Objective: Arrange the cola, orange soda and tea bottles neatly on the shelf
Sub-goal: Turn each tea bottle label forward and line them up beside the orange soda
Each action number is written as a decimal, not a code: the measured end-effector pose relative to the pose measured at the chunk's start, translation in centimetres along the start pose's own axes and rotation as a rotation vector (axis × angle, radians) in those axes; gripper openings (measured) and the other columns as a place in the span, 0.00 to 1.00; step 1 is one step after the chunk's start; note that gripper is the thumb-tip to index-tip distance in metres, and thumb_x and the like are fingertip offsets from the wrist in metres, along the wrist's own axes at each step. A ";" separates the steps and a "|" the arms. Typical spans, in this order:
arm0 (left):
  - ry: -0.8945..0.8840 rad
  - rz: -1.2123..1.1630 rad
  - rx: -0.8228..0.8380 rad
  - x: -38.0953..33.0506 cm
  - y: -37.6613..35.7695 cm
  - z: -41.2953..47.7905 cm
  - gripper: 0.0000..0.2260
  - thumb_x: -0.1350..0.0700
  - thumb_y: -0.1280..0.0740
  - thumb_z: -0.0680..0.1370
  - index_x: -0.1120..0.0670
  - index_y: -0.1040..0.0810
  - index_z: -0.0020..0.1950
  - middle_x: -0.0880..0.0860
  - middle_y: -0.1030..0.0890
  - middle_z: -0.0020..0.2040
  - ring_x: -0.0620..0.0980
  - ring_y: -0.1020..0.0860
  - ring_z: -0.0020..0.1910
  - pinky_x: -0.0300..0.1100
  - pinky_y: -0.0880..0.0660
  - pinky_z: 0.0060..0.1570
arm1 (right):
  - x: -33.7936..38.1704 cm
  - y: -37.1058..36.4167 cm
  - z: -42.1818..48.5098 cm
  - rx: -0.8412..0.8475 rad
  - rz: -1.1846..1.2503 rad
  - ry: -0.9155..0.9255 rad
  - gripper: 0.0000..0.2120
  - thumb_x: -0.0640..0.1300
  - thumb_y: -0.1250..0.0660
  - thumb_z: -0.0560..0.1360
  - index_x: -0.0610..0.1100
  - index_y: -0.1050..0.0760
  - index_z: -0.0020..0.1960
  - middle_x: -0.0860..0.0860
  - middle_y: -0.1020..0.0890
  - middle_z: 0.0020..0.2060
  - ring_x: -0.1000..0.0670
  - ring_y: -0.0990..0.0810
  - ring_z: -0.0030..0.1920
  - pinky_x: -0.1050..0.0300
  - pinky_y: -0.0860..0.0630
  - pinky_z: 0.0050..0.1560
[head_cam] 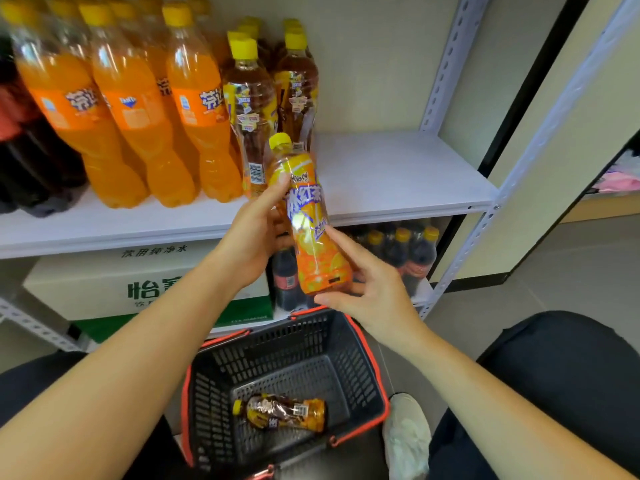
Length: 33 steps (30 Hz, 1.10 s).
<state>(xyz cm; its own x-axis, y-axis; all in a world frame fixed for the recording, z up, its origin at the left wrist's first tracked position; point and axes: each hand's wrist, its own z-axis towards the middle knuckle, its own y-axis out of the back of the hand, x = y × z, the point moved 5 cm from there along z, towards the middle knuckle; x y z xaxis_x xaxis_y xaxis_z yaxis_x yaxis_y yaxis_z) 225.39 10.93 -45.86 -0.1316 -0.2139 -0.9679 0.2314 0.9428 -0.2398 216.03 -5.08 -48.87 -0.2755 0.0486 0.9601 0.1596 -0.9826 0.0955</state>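
Status: holding tea bottle (308, 233) tilted just before shelf (398, 174); gripping its middle with left hand (252, 237), pinching its base with right hand (374, 292), probably squaring label (304, 202) outward for tea row (249, 109).

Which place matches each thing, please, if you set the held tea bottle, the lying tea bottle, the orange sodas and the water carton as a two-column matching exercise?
1. held tea bottle
2. lying tea bottle
3. orange sodas
4. water carton

A. under the shelf board
B. in the basket
C. standing on the shelf board
D. held by the left hand and right hand

Pairs: 1-D, 2-B, 3-C, 4-A.
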 end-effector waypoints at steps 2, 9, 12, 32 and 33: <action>0.044 -0.061 0.074 0.2 -0.3 0.0 0.20 0.47 0.29 0.73 0.54 0.21 0.61 0.54 0.15 0.49 0.49 0.16 0.44 0.40 0.19 0.44 | 0.5 0.4 0.1 -0.057 0.083 0.004 0.36 0.32 0.23 0.70 0.58 0.27 0.71 0.62 0.19 0.65 0.57 0.17 0.59 0.60 0.19 0.54; 0.069 -0.117 0.136 0.5 -2.4 -0.4 0.27 0.54 0.30 0.75 0.63 0.27 0.72 0.55 0.15 0.52 0.51 0.15 0.47 0.45 0.17 0.46 | 1.9 1.5 -0.2 -0.090 0.132 0.035 0.35 0.28 0.29 0.75 0.51 0.35 0.76 0.56 0.16 0.59 0.53 0.15 0.56 0.61 0.18 0.50; 0.084 -0.106 0.110 0.7 -2.7 -0.2 0.30 0.50 0.29 0.75 0.64 0.27 0.73 0.59 0.18 0.58 0.53 0.18 0.55 0.48 0.21 0.58 | 1.4 1.8 0.0 -0.088 0.100 0.017 0.40 0.26 0.26 0.71 0.53 0.33 0.75 0.51 0.19 0.64 0.52 0.17 0.61 0.60 0.20 0.57; -0.138 0.053 0.085 0.9 -3.4 -1.0 0.26 0.52 0.25 0.75 0.48 0.27 0.72 0.59 0.17 0.59 0.58 0.15 0.54 0.55 0.17 0.47 | -0.7 2.9 1.1 -0.113 0.089 -0.213 0.30 0.51 0.24 0.73 0.52 0.29 0.73 0.48 0.14 0.57 0.46 0.14 0.56 0.44 0.16 0.55; -0.144 0.064 0.096 0.6 -3.5 -1.1 0.22 0.50 0.28 0.77 0.48 0.25 0.70 0.58 0.16 0.58 0.57 0.15 0.53 0.52 0.17 0.45 | -0.9 3.0 1.1 -0.112 0.100 -0.221 0.30 0.52 0.23 0.72 0.52 0.28 0.72 0.48 0.14 0.57 0.45 0.14 0.57 0.42 0.17 0.56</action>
<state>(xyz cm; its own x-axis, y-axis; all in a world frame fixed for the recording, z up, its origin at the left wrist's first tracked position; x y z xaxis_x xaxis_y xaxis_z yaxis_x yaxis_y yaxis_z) 223.42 7.81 -45.57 0.0244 -0.1950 -0.9805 0.3269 0.9284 -0.1765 217.77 -7.82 -49.12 -0.0475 -0.0236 0.9986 0.0660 -0.9976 -0.0204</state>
